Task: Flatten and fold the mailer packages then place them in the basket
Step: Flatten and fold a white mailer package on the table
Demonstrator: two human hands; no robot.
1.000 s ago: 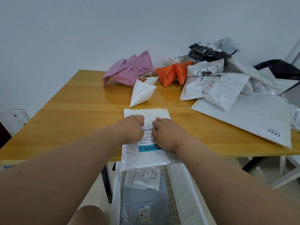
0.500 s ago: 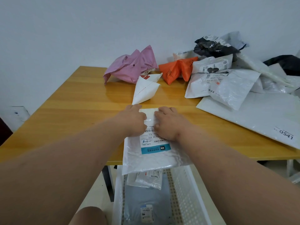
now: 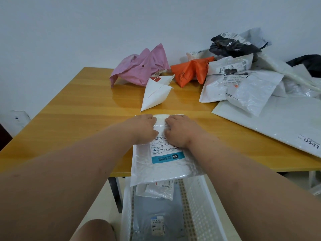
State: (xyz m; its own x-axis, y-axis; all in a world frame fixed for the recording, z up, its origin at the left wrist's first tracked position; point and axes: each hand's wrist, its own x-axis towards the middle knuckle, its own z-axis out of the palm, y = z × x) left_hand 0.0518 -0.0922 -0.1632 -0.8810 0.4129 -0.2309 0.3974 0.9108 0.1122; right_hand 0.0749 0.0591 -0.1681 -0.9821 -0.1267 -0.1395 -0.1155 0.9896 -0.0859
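At bench front edge, centre: white mailer (image 3: 163,164) lies flat, label up, near end overhanging the edge above the basket (image 3: 208,202).

Change vs 1.0 s ago: both hands have slid away from me along the mailer, from over the barcode up to its far end. Left hand (image 3: 142,128) and right hand (image 3: 180,130) now sit side by side w/ a strip of mailer showing between them. More of the label is uncovered now.

Fingers: both sets look curled down over the far edge, pressing or pinching it; can't tell if they're actually under the edge. Knuckles hide the tips.

Meaning, as I read it: flattening pass about done, hands are placed to lift the far end and fold it toward me. Fold not yet made.

Basket sits on floor below bench edge, already holds a grey mailer (image 3: 156,214) + a small clear one.

Surface: yellow wood bench (image 3: 78,108), glossy. Waiting pile at back/right: pink mailer (image 3: 140,66), orange mailer (image 3: 189,70), white cone-shaped one, black + several white ones, 1 large flat white sheet at right.

Room: plain pale wall, light floor.
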